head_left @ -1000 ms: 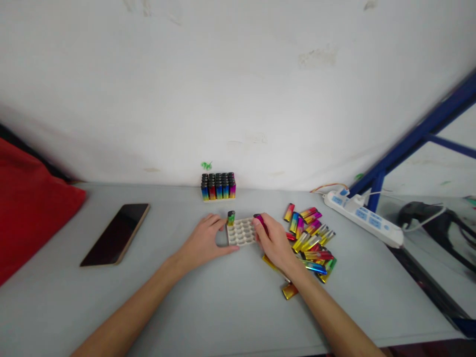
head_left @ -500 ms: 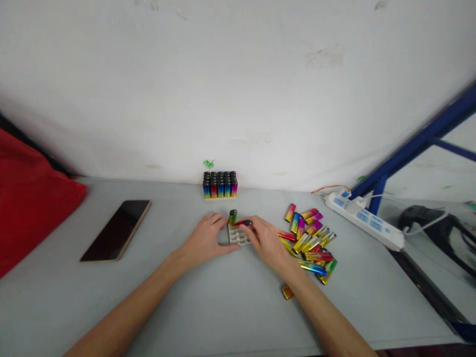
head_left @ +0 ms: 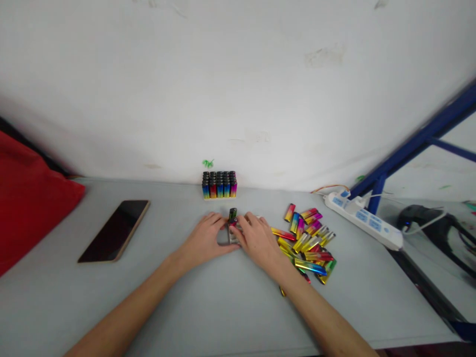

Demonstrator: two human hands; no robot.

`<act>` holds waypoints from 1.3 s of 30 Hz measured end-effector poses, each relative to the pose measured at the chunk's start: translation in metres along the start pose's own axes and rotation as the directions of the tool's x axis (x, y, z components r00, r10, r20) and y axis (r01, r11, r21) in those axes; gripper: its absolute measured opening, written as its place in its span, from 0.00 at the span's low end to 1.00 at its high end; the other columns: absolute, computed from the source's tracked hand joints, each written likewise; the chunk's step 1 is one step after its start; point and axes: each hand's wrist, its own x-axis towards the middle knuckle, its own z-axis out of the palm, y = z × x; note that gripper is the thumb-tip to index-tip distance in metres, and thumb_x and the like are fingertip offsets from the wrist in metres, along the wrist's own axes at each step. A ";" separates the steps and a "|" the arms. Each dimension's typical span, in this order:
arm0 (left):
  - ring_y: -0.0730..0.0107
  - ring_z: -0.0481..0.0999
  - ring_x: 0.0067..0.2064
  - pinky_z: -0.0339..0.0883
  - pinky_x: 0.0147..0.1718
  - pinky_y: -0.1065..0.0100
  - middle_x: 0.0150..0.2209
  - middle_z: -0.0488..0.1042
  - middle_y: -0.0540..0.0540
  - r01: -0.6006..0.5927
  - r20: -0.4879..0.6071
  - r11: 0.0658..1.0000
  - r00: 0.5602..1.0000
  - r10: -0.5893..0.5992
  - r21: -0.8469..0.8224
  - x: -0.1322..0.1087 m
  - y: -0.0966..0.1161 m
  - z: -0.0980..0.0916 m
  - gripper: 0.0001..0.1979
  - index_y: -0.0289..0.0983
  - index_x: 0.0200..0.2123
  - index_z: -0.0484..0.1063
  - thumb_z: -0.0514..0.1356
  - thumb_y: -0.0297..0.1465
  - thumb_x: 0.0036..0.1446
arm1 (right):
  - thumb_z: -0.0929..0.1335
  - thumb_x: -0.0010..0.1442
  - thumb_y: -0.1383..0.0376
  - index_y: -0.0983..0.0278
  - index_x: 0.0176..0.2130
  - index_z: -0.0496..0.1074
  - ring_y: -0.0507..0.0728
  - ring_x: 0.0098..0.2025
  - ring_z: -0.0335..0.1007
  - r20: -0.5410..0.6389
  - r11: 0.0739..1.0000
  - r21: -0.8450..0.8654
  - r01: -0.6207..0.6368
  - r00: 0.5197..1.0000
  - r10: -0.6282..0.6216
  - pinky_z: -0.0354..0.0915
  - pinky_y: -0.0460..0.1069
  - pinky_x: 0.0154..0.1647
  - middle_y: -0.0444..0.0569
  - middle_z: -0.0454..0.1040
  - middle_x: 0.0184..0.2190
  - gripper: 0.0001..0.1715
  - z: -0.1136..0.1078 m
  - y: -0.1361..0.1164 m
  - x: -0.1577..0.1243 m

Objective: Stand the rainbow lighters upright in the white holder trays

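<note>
A small white tray with round pockets (head_left: 233, 240) lies between my hands, mostly covered by them. A green lighter (head_left: 232, 213) stands upright at its back left corner. My right hand (head_left: 256, 239) is closed on a red lighter (head_left: 233, 222), which is upright just in front of the green one. My left hand (head_left: 206, 237) rests at the tray's left side, thumb and fingers apart around its edge, holding no lighter. A loose pile of shiny coloured lighters (head_left: 307, 243) lies right of my right hand.
A filled block of upright lighters (head_left: 219, 185) stands near the wall. On the left are a dark phone (head_left: 114, 231) and a red cloth (head_left: 35, 198). A white power strip (head_left: 362, 221) with cables lies at the right, beside a blue metal frame (head_left: 412, 136).
My right hand has moved left over the tray, and the red lighter has turned from lying tilted to upright near the green one. My left hand has stayed in place.
</note>
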 end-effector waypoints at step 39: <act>0.52 0.77 0.44 0.72 0.47 0.53 0.39 0.76 0.45 0.020 0.035 0.999 0.999 -0.021 0.029 0.001 0.001 -0.004 0.26 0.40 0.36 0.71 0.73 0.54 0.52 | 0.71 0.67 0.67 0.63 0.46 0.82 0.60 0.40 0.78 -0.181 0.887 0.432 -0.163 0.948 0.262 0.72 0.56 0.50 0.54 0.79 0.43 0.09 -0.019 0.112 -0.033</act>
